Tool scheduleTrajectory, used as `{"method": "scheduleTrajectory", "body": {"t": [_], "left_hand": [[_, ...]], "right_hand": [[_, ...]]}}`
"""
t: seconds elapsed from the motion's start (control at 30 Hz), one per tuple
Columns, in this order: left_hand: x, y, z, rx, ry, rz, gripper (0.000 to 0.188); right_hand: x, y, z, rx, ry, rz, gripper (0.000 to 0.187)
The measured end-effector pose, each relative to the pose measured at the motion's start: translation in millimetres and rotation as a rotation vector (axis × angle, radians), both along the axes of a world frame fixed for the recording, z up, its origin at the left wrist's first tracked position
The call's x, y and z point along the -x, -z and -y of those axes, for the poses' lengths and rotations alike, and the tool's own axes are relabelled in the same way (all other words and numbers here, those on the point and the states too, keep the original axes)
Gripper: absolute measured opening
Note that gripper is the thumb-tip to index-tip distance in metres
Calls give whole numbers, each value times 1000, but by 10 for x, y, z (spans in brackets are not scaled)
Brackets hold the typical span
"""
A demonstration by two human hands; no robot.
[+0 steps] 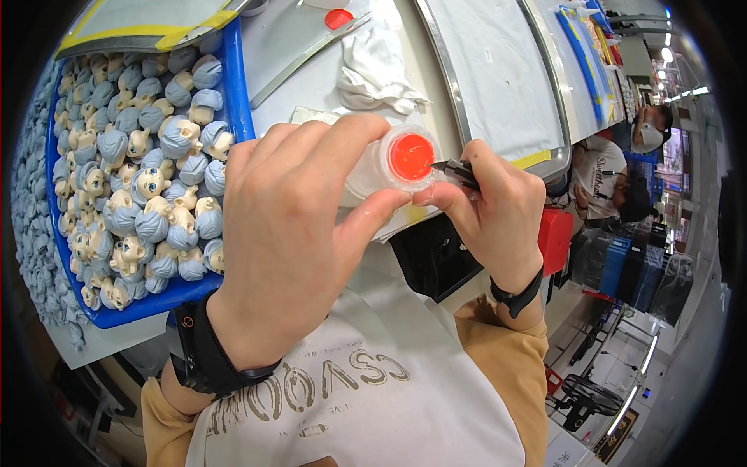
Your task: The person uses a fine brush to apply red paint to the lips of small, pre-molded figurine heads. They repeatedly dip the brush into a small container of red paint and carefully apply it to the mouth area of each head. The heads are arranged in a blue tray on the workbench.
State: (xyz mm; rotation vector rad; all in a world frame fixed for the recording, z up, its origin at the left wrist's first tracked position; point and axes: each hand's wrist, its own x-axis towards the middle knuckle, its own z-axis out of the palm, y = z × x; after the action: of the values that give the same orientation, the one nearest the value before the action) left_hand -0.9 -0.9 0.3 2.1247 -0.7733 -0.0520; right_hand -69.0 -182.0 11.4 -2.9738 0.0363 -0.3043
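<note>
My left hand [292, 210] is curled around a translucent white plastic bottle [359, 180], its mouth tilted up toward me. Inside the round rim shows a glossy red-orange disc [410, 156]; whether it is an inner plug or a liquid I cannot tell. In my right hand [498, 206] is a black-handled utility knife [459, 173], its dark pointed blade at the disc's right edge. Both thumbs meet at the near side of the rim. The fingers hide much of the bottle's body and the knife's handle.
A blue tray [239, 86] at left holds many doll heads with grey-blue hair. Crumpled white cloth [377, 70], a red round cap [338, 19] and a metal strip [311, 58] lie beyond my hands. A framed screen [498, 70] stands right; other people [603, 183] are farther off.
</note>
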Motion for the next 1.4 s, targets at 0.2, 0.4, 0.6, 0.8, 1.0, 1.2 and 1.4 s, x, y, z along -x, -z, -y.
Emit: {"method": "scheduleTrajectory", "body": {"t": [0.2,0.4,0.6,0.8,1.0,1.2,1.4], "left_hand": [[1,-4,0,5,3,5,39],[1,-9,1,0,6,-3,39],[3,-11,2,2,11,-10,41],[23,-25,61,20,9,-26,44],[-8,-39,65,8,54,37,43],[-103,-74,-9,-29,172,59,44],[-120,-94,-3,-18,180,34,45]], "right_hand": [[-36,-42,43,16,-30,42,63],[-17,-35,15,52,-21,-8,63],[-10,-53,40,0,-8,18,64],[-64,-66,81,-49,-79,33,66],[-75,-116,153,-108,-112,-26,68],[-76,-100,212,-162,-201,-73,68],[-63,-67,239,-158,-184,-85,64]]}}
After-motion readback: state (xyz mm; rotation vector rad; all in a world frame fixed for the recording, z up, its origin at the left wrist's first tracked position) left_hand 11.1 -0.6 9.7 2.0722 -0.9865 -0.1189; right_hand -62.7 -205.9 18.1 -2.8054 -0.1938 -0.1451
